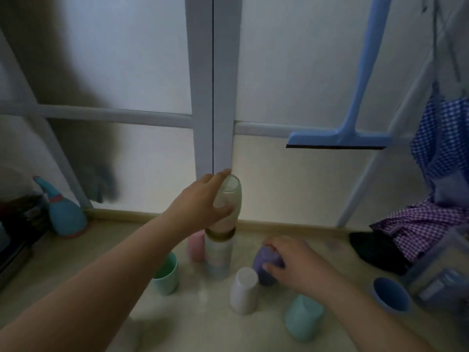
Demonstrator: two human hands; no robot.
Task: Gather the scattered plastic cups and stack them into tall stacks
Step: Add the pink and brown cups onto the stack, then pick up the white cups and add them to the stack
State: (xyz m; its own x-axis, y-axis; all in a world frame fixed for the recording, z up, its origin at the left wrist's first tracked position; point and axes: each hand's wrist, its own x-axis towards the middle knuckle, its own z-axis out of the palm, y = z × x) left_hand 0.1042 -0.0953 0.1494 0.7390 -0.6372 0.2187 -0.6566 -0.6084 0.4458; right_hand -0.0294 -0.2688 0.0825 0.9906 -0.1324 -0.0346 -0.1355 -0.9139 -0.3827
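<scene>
A tall stack of pale plastic cups [218, 255] stands on the floor in front of a frosted glass door. My left hand [200, 201] grips the cream cup [232, 196] at the top of that stack. My right hand [294, 262] is closed on a purple cup [264, 257] low on the floor to the right of the stack. Loose cups lie around: a pink one [196, 246] behind the stack, a green one [166, 274] to the left, a white one [244, 290], a teal one [303, 317], and a blue one [392, 295] at the right.
A blue squeegee [337, 138] hangs against the door at the upper right. Checked cloths [431, 222] and a clear plastic box [441, 273] crowd the right side. A teal bottle-shaped object [64, 214] and dark items stand at the left by the door's wooden sill [127, 214].
</scene>
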